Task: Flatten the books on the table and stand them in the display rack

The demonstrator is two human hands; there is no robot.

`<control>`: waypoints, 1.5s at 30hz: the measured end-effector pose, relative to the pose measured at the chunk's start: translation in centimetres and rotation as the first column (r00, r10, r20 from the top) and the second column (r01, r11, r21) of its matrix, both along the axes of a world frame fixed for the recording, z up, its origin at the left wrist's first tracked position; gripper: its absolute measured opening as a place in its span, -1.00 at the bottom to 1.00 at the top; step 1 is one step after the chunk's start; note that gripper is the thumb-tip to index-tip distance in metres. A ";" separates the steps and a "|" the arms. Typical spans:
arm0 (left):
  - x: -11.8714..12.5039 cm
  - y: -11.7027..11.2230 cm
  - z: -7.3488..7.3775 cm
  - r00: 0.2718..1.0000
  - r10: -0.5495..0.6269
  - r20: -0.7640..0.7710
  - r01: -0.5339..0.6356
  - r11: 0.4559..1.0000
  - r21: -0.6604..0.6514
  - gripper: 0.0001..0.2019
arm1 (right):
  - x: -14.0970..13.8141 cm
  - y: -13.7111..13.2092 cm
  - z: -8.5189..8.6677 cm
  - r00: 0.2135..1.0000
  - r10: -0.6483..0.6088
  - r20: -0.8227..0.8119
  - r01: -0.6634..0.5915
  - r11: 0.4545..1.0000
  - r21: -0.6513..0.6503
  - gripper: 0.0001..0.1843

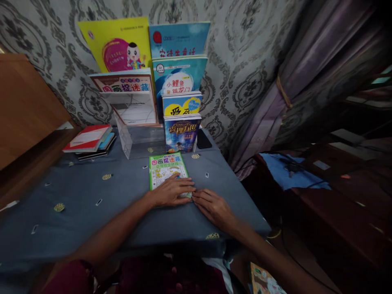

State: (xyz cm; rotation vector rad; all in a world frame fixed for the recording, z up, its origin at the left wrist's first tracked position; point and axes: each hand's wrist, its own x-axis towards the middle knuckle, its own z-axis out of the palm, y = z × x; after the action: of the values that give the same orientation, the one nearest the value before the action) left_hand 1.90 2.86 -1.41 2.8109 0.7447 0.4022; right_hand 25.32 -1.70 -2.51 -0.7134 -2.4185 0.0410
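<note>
A green-bordered picture book [162,168] lies on the table in front of the book rack. My left hand [173,190] rests flat over its lower part, fingers stretched toward the right, hiding much of the cover. At the book's lower right corner, my right hand [212,206] has its fingers pressed together, with the fingertips on the corner; what they pinch, if anything, is hidden. Behind the book stands a clear acrylic rack [143,141]. It holds several upright books, among them a yellow book [122,45], a teal book [183,75] and a dark blue book [182,134].
A red book [88,138] tops a small stack at the left of the table [122,224]. Beside the rack lies a black phone [203,139]. A purple curtain [269,94] hangs at the right, near a lower surface with a blue cloth [281,167] and cables.
</note>
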 end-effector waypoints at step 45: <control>0.3 -1.6 -1.0 0.978 0.201 -0.059 -0.188 0.968 0.166 -0.64 | 0.0 0.1 -0.7 0.997 -0.071 0.020 0.071 0.996 -0.046 -0.69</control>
State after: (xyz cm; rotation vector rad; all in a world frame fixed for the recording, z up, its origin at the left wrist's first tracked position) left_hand 2.16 1.28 -2.44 2.9250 1.0554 0.4060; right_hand 25.29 -1.64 -3.23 -0.8239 -2.4142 0.0632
